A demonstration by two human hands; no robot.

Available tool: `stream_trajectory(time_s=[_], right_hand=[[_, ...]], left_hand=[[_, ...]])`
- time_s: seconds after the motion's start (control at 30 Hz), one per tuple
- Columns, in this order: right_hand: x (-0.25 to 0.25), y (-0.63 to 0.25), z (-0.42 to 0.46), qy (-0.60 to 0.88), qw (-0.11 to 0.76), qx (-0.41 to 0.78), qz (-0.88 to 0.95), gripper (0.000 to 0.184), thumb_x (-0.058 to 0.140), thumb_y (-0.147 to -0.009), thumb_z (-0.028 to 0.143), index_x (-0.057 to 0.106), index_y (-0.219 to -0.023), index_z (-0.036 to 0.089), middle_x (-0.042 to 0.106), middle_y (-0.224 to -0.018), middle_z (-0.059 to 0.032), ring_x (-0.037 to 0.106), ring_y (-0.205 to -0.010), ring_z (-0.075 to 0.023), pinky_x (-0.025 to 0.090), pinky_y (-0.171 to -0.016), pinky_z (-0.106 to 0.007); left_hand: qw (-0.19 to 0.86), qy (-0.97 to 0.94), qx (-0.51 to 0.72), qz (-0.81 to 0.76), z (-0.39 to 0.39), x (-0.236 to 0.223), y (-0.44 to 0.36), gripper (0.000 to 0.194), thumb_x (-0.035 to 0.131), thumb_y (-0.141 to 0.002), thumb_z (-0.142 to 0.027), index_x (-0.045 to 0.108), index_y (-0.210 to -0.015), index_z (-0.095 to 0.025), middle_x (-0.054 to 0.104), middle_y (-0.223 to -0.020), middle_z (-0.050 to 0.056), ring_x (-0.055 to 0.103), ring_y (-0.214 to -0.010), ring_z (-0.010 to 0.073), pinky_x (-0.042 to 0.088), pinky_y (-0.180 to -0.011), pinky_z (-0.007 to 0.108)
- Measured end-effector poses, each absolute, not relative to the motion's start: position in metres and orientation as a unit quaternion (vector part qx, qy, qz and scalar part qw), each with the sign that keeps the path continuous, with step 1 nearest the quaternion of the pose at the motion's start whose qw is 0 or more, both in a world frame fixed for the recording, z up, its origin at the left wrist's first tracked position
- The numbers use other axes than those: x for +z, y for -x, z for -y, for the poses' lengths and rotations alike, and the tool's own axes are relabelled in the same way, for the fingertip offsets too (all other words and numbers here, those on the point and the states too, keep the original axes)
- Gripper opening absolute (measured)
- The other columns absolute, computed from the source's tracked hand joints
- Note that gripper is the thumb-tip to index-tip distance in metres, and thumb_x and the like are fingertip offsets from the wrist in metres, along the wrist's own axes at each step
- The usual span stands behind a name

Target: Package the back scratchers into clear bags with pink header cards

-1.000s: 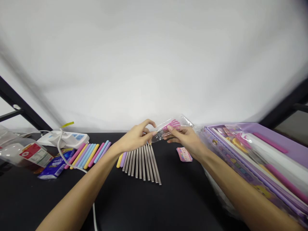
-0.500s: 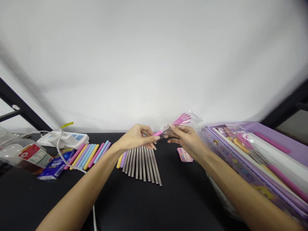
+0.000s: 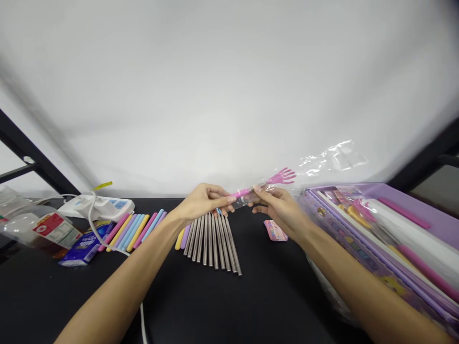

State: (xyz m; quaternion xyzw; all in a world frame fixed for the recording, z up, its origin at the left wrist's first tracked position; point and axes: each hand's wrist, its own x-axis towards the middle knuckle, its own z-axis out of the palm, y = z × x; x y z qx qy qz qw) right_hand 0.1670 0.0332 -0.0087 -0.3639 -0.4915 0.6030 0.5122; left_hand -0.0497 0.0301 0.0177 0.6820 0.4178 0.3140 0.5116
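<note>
My left hand (image 3: 204, 203) pinches the stem end of a pink hand-shaped stick (image 3: 276, 179), held above the black table (image 3: 258, 296). My right hand (image 3: 278, 205) pinches the clear plastic sleeve (image 3: 330, 160) round the stick's stem; the sleeve trails up and to the right. The pink hand-shaped tip pokes out past my right fingers. Under both hands lies a fan of several steel rods (image 3: 213, 241) with pastel ends.
Several pastel tubes (image 3: 134, 231) lie left of the rods. A white power strip (image 3: 96, 208) with its cord, a blue tissue pack (image 3: 82, 248) and a plastic bag (image 3: 39, 229) sit far left. A small pink card (image 3: 274, 230) and a purple toy box (image 3: 380, 239) are on the right.
The pink stick has slid leftward out of the clear sleeve, which now stretches up to the right. Both hands stayed almost in place.
</note>
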Motion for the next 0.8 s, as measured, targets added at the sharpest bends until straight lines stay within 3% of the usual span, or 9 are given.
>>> stream_trajectory(time_s=[0.07,0.13,0.23,0.3,0.47,0.63,0.8], right_hand=[[-0.01,-0.165,-0.032,0.363,0.5,0.597,0.511,0.033,0.077,-0.072,0.047,0.071,-0.073,0.016,0.069,-0.077,-0.0061,0.065,-0.075,-0.0174,0.052,-0.063,-0.028],[-0.012,-0.164,-0.032,0.362,0.495,0.596,0.518,0.032,0.076,-0.073,0.048,0.071,-0.074,0.016,0.069,-0.077,-0.0061,0.065,-0.076,-0.0175,0.052,-0.064,-0.028],[-0.013,-0.168,-0.034,0.368,0.501,0.595,0.51,0.03,0.077,-0.073,0.046,0.071,-0.073,0.016,0.068,-0.075,-0.004,0.064,-0.074,-0.0158,0.052,-0.064,-0.027],[-0.013,-0.171,-0.035,0.374,0.504,0.594,0.503,0.028,0.08,-0.071,0.043,0.072,-0.077,0.017,0.068,-0.075,-0.0032,0.063,-0.074,-0.0154,0.052,-0.063,-0.027],[-0.011,-0.173,-0.036,0.358,0.512,0.619,0.476,0.032,0.083,-0.068,0.035,0.072,-0.096,0.022,0.07,-0.083,-0.0008,0.064,-0.075,-0.0143,0.051,-0.065,-0.027],[-0.012,-0.176,-0.039,0.343,0.521,0.634,0.457,0.024,0.083,-0.07,0.031,0.071,-0.087,0.02,0.069,-0.085,-0.0002,0.064,-0.078,-0.0123,0.051,-0.071,-0.026],[-0.01,-0.176,-0.036,0.356,0.498,0.648,0.453,0.031,0.084,-0.067,0.029,0.07,-0.093,0.021,0.069,-0.082,0.0006,0.065,-0.078,-0.0134,0.051,-0.074,-0.028]], left_hand=[[0.483,-0.683,0.33,-0.437,-0.03,0.016,0.047,0.037,0.073,-0.078,-0.047,0.064,-0.075,-0.011,0.069,-0.067,0.007,0.061,-0.057,0.0108,0.046,-0.053,0.021],[0.483,-0.685,0.334,-0.432,-0.029,0.016,0.046,0.035,0.076,-0.076,-0.044,0.064,-0.077,-0.012,0.07,-0.067,0.006,0.063,-0.06,0.012,0.051,-0.06,0.024],[0.539,-0.667,0.326,-0.397,-0.031,0.016,0.049,0.04,0.078,-0.076,-0.035,0.067,-0.108,-0.014,0.074,-0.101,0.012,0.07,-0.087,0.018,0.056,-0.081,0.032],[0.558,-0.661,0.319,-0.387,-0.032,0.017,0.052,0.047,0.079,-0.075,-0.032,0.066,-0.117,-0.015,0.072,-0.113,0.013,0.07,-0.098,0.021,0.055,-0.088,0.034],[0.496,-0.687,0.328,-0.419,-0.031,0.016,0.049,0.042,0.075,-0.077,-0.043,0.068,-0.103,-0.011,0.075,-0.075,0.01,0.071,-0.066,0.0186,0.059,-0.068,0.032],[0.549,-0.68,0.323,-0.363,-0.031,0.014,0.046,0.055,0.08,-0.074,-0.03,0.061,-0.123,-0.015,0.074,-0.105,0.012,0.072,-0.094,0.0218,0.057,-0.089,0.036],[0.54,-0.673,0.33,-0.383,-0.026,0.013,0.043,0.044,0.077,-0.077,-0.027,0.062,-0.116,-0.013,0.075,-0.079,0.008,0.074,-0.076,0.0215,0.06,-0.077,0.036]])
